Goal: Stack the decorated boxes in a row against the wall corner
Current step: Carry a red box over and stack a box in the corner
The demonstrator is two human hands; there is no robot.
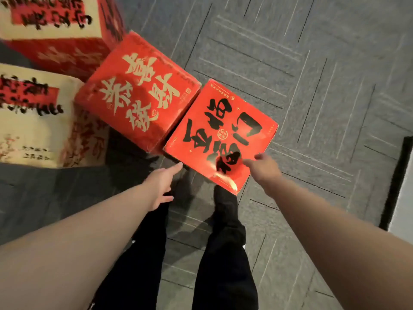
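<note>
Cream boxes (33, 121) sitting far left, gold-lettered red box (138, 92) beside them. Your left hand (159, 186) spreading, empty. Black-lettered box (221, 135) centre frame; your right hand (264, 168) resting fingers on near corner. One-sided grip risking tilt, slip.

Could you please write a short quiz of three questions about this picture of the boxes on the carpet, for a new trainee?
1. True or false: the box with black writing touches the box with gold writing along one side.
2. Which hand is nearer to the top of the box with black writing?
A. left hand
B. right hand
C. both equally far
3. How many cream boxes with red labels stand at the left edge of the picture?

Key:
1. True; their sides meet.
2. B; its fingers reach over the box's near edge, while the left hand points at the near left corner.
3. Two: cream box at the top and cream box below.
</note>
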